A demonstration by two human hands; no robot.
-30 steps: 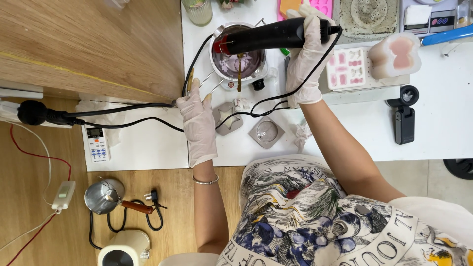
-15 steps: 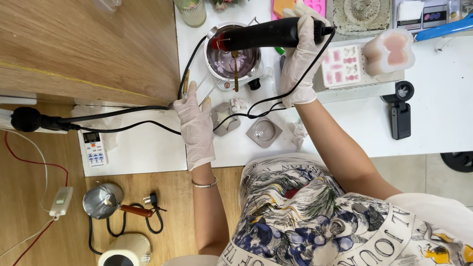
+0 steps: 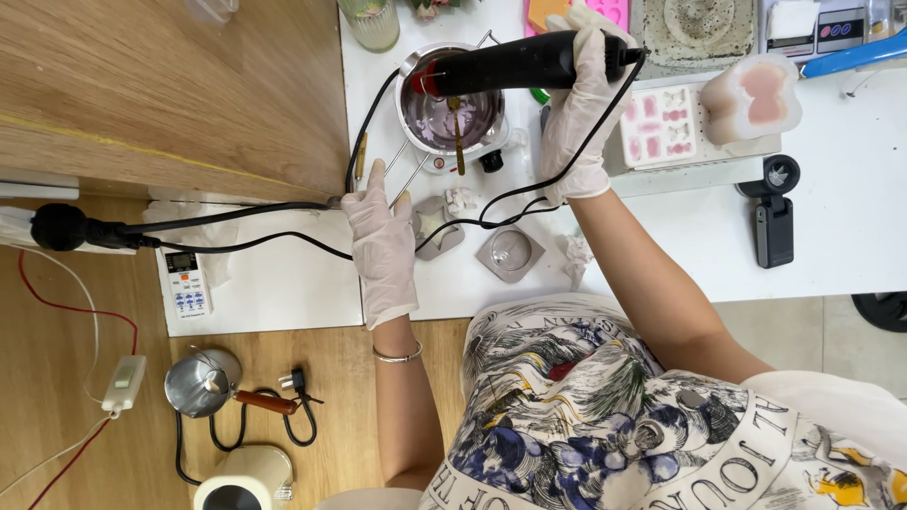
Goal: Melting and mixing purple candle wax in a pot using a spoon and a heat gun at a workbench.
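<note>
**Heat gun over the melting pot**

Right hand [image 3: 578, 113], gloved, is clamped around the black heat gun [image 3: 505, 64], nozzle hanging over the metal pot [image 3: 452, 113] of purple wax near the desk's [image 3: 661, 246] far edge. Left hand [image 3: 382, 236] lies open, fingers spread flat near the desk's left edge, touching the black cord [image 3: 236, 244].

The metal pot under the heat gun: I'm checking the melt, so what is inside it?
The metal pot holds purplish liquid with a brown stick standing in it. The black heat gun in the right hand covers the far part.
</note>
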